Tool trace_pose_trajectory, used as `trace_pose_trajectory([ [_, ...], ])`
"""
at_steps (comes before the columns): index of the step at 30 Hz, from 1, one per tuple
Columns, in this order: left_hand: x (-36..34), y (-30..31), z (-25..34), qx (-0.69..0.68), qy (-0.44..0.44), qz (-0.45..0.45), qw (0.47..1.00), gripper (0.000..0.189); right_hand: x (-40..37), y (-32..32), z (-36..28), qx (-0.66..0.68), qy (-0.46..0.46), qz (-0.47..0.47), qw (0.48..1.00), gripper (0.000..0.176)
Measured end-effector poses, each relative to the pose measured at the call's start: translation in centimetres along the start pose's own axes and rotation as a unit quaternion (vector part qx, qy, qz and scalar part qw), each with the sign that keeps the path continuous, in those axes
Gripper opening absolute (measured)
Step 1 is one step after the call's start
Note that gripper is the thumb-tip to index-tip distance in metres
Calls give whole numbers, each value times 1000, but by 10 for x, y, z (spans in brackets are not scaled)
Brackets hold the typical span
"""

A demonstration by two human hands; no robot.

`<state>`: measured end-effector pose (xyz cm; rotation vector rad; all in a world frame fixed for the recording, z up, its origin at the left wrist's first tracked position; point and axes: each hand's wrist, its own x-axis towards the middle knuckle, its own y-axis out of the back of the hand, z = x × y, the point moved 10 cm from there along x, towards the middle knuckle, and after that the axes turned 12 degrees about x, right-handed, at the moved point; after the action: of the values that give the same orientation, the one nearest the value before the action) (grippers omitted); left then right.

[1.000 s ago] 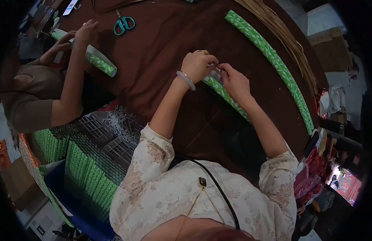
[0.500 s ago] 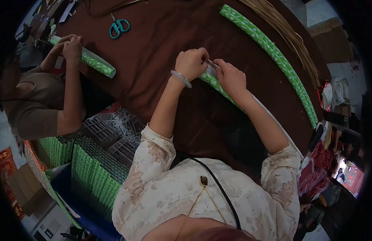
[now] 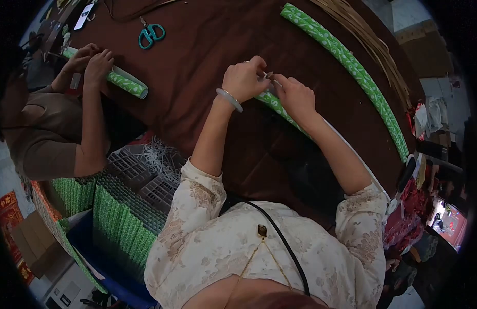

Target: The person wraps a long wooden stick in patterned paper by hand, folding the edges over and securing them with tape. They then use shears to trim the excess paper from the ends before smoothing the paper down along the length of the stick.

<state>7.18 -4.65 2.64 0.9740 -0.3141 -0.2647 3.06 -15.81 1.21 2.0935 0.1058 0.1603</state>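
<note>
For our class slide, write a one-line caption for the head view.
Left hand and right hand pinch the end of a green patterned tube on the brown table; a co-worker handles another tube.

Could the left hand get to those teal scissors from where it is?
Probably yes: only bare brown cloth lies between the left hand and the scissors. But that hand, with the right hand, is pinching the green roll, so it must let go.

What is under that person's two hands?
A green tube on the brown table. The left hand and right hand pinch and cover its end, so what the fingertips work on there is hidden.
</note>
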Motion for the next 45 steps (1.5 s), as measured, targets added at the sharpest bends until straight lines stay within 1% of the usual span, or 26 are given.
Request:
trace_pose_trajectory([
  [1, 0, 3, 5, 2, -20, 25, 999, 19, -1, 1, -1, 2, 3, 4, 1000, 19],
  [5, 1, -1, 9, 42, -37, 28, 998, 19, -1, 2, 0, 4, 15, 12, 1000, 20],
  [8, 0, -1, 10, 81, -43, 26, 995, 14, -2, 2, 0, 10, 18, 18, 1000, 21],
  [10, 0, 5, 7, 71, -33, 62, 995, 12, -1, 0, 0, 9, 13, 11, 1000, 22],
  [11, 0, 4, 6, 71, -33, 62, 995, 12, -1, 1, 0, 9, 13, 11, 1000, 22],
  [17, 0, 4, 0, 55, -5, 38, 998, 12, 0, -1, 0, 25, 3, -8, 1000, 23],
  [19, -1, 2, -3, 57, 25, 11, 998, 13, 0, -4, 2, 8, -4, -17, 1000, 25],
  [22, 0, 1, -8, 36, 36, 10, 999, 15, 0, -1, 0, -3, 9, 6, 1000, 23],
  [26, -1, 2, -9, 18, 38, 6, 999, 17, 0, -3, 1, -5, 1, 0, 1000, 23],
  [28, -1, 0, -12, -10, 66, -11, 998, 18, 0, -3, 2, -4, 5, 3, 1000, 24],
  [32, 0, 2, -12, 27, 33, 16, 999, 17, -1, -2, 1, 7, 5, 7, 1000, 24],
  [35, 0, 3, -14, 32, 40, 32, 998, 16, -1, -1, 1, 12, 4, 12, 1000, 23],
  [37, 1, 1, -19, 32, 65, 34, 997, 16, -1, 0, 1, 31, 8, 20, 999, 23],
  [45, 4, -7, -26, 8, 87, 22, 996, 19, -3, 0, 3, 17, 8, 27, 999, 21],
])
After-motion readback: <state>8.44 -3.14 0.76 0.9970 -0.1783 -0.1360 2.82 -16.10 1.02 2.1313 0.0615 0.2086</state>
